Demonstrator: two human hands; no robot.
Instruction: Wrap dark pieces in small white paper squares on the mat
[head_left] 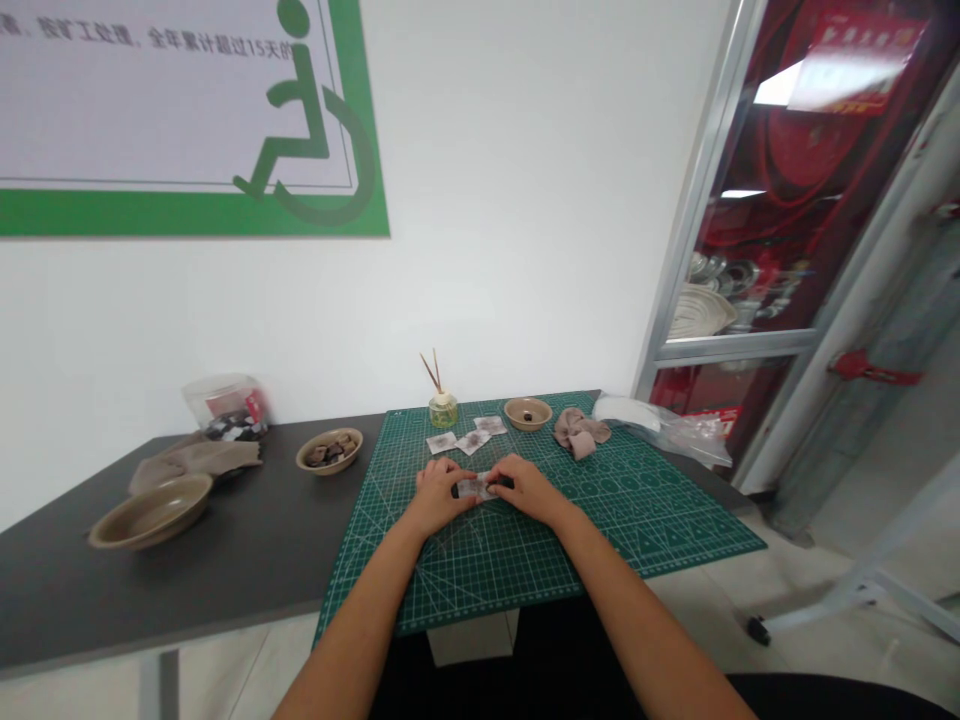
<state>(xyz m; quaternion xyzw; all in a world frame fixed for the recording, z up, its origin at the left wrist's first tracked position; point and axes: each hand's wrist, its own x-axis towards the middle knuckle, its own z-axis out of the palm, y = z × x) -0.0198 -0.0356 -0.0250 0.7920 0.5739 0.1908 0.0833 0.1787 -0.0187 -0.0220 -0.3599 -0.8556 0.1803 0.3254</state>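
From the head view, I see my 2 hands over the green mat (645, 530) on the dark counter (277, 540). The small paper (475, 487) is low in the middle of the mat, between my hands. My left hand (435, 497) has its grip closed on the left end, with the thumb and a finger pinching it. My right hand (528, 488) has its grip closed at the other end. A dark bit (502, 482) pokes out by my right fingers, but I can't tell if they hold it or if it just sits there. Just past my hands, 3 picture cards (442, 443) lie close together near the little bottle (443, 412) with 2 sticks in it. A round bowl (529, 427) with 1 tiny dark thing inside is beside the crumpled brown cloth (581, 432). Off to the left, the bowl of dark pieces (341, 467) rests on the counter. I think the paper is thin, so I should pinch it softly and pull both ends the same amount. If I tug too hard, it could rip or crease. My fingertips should press near the edges, with my wrists low so my hands don't wobble.
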